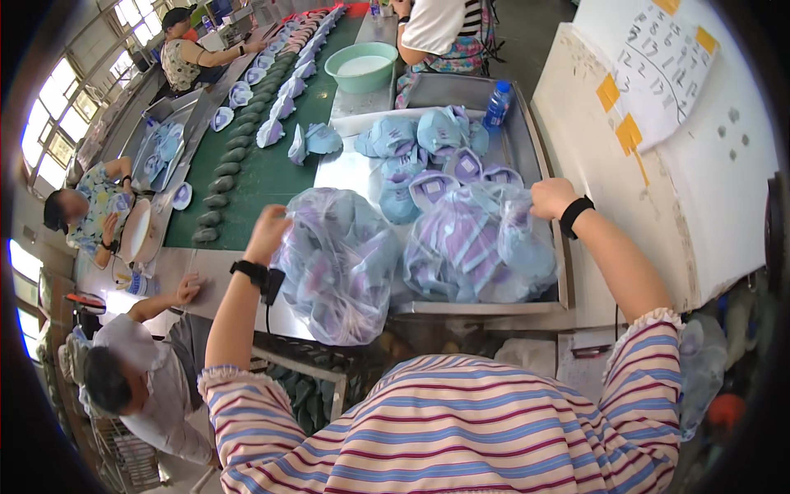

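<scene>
My left hand [267, 234] is closed on the left edge of a clear plastic bag [336, 272] filled with light blue and purple shoe uppers. This bag hangs partly over the front edge of the table. My right hand [553, 198] grips the upper right of a second clear plastic bag [481, 247], which also holds blue and purple uppers and rests in a metal tray [494, 309]. Behind that bag, loose shoe uppers [401, 185] lie in a pile. The fingertips of both hands are partly hidden by plastic.
A water bottle [497, 107] stands in the tray's far right corner. Left of the bags, a green conveyor belt [284, 177] carries rows of uppers and dark shoe lasts [226, 169]. Beyond is a green basin [360, 67]. Co-workers sit along the line; one person's hand [188, 288] is near my left arm.
</scene>
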`<state>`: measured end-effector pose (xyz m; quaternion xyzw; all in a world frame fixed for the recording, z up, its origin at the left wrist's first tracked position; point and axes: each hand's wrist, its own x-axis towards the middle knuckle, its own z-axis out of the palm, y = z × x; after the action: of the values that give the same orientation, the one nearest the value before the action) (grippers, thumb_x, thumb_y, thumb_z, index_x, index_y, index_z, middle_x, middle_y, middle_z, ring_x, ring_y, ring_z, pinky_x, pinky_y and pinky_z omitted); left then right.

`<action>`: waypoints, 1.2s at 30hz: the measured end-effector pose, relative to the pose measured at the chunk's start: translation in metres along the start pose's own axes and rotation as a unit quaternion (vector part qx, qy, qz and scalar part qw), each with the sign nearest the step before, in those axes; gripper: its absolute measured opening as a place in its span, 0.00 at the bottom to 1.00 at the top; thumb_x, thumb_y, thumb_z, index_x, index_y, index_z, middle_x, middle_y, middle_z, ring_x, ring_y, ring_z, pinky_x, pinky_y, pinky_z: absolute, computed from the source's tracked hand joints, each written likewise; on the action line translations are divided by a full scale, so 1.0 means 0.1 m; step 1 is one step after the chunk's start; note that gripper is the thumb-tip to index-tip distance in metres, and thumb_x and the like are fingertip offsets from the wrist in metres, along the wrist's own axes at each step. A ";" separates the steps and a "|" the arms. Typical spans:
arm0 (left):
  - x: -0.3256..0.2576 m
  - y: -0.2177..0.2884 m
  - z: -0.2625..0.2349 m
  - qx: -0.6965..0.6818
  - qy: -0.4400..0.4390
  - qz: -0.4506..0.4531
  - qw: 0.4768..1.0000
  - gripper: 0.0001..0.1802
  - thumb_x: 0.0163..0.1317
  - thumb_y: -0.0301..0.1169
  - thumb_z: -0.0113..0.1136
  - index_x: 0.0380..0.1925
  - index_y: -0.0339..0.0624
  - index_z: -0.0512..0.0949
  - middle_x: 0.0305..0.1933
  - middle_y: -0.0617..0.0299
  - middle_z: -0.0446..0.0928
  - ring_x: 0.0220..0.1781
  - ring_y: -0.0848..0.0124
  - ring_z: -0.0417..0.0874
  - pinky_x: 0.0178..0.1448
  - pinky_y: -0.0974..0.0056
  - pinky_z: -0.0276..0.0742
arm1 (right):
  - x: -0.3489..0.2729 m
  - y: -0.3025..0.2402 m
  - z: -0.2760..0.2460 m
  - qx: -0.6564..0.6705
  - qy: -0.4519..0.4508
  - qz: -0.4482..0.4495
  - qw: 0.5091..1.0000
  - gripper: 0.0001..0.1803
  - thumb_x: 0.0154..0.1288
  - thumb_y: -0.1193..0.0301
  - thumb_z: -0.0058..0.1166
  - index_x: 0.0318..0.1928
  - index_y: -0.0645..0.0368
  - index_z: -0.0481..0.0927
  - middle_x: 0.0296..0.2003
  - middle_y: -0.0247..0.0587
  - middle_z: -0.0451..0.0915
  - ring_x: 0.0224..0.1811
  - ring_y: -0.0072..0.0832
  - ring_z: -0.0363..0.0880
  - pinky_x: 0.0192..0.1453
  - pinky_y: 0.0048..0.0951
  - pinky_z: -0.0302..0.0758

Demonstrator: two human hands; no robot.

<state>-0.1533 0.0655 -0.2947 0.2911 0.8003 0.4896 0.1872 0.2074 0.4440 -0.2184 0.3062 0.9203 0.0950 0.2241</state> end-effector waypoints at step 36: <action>-0.50 -0.18 0.22 0.300 -0.015 0.132 0.945 0.37 0.43 0.39 0.69 0.55 0.44 0.67 0.65 0.47 0.59 0.69 0.49 0.54 0.64 0.45 0.56 | 0.28 -0.64 -1.20 0.020 0.007 -0.419 0.908 0.25 0.40 0.76 0.59 0.44 0.42 0.76 0.34 0.38 0.72 0.38 0.39 0.75 0.37 0.39 0.71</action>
<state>-0.1072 0.0417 -0.3200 0.4441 0.8617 0.2426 0.0375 0.0975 0.4051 -0.1426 -0.1035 0.9673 -0.0235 0.2303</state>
